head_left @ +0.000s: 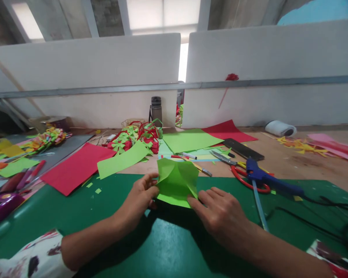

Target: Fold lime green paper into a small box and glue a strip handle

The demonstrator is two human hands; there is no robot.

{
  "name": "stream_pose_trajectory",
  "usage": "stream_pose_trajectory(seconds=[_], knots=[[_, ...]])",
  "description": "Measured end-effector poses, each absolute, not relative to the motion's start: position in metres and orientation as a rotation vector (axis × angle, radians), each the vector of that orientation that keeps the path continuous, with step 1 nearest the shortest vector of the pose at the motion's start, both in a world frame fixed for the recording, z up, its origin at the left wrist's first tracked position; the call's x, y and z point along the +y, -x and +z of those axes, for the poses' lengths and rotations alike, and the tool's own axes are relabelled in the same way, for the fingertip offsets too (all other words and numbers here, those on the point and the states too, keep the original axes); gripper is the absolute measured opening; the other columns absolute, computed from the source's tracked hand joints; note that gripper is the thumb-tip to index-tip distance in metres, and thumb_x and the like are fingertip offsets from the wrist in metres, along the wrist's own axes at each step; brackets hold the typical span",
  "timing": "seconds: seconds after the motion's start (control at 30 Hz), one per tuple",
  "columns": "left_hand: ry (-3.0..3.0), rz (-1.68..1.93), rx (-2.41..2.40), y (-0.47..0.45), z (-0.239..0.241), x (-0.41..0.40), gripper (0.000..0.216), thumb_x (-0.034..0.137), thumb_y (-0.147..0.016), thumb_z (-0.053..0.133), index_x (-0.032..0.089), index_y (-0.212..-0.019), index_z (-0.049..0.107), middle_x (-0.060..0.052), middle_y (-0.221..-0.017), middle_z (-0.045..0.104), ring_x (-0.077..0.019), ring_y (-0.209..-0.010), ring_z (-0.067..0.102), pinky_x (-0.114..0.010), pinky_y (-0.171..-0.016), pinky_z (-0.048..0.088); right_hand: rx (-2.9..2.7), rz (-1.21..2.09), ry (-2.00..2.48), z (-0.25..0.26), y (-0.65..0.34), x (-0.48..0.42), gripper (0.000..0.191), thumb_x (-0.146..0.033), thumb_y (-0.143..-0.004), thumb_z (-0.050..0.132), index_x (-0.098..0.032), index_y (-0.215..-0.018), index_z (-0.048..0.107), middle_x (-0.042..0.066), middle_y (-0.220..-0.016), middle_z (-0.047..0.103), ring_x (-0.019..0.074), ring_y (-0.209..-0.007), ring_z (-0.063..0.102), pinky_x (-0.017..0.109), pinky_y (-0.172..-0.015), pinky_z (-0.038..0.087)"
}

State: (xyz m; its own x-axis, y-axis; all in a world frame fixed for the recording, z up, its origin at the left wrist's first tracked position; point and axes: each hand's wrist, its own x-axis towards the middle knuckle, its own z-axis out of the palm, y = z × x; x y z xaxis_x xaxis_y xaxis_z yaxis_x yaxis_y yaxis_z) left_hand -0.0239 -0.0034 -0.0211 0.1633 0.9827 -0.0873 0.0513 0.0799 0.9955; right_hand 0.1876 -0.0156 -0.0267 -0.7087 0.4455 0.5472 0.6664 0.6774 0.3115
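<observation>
A creased square of bright green paper (176,181) is held up between both hands, above the green mat (84,227). My left hand (142,195) pinches its left edge between thumb and fingers. At the lower right corner, my right hand (220,210) grips the paper with its thumb in front and the fingers curled. Fold lines run across the sheet, and its sides bend inward. Behind it lie a craft knife (203,169) and a marker (189,155).
Right of the hands are a blue glue gun (269,179), red-handled scissors (243,173) and a black phone (243,149). Red paper (78,166), green sheets (188,139) and finished paper pieces (133,137) lie further back. A bottle (156,110) stands by the white partition (104,65).
</observation>
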Motion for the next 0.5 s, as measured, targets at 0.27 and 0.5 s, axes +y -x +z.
stream_pose_trajectory(seconds=[0.27, 0.5], knots=[[-2.488, 0.78, 1.334, 0.051, -0.054, -0.005, 0.009, 0.015, -0.084, 0.045, 0.016, -0.082, 0.053, -0.005, -0.085, 0.054, -0.0166, -0.075, 0.051, -0.029, -0.066, 0.041, -2.788, -0.181, 1.023, -0.039, -0.203, -0.008, 0.021, -0.013, -0.088, 0.045, -0.022, -0.087, 0.064, 0.002, -0.069, 0.055, 0.0139, -0.059, 0.047, 0.028, -0.054, 0.026], [-2.678, 0.865, 1.174, 0.05, -0.061, -0.001, 0.022, 0.009, -0.087, 0.039, 0.014, -0.069, 0.051, -0.004, -0.068, 0.049, -0.0155, -0.064, 0.043, -0.026, -0.056, 0.033, -2.72, 0.383, 0.976, -0.012, -0.215, -0.012, 0.018, -0.023, -0.09, 0.048, -0.021, -0.087, 0.065, -0.002, -0.064, 0.052, 0.0096, -0.054, 0.047, 0.023, -0.051, 0.031]])
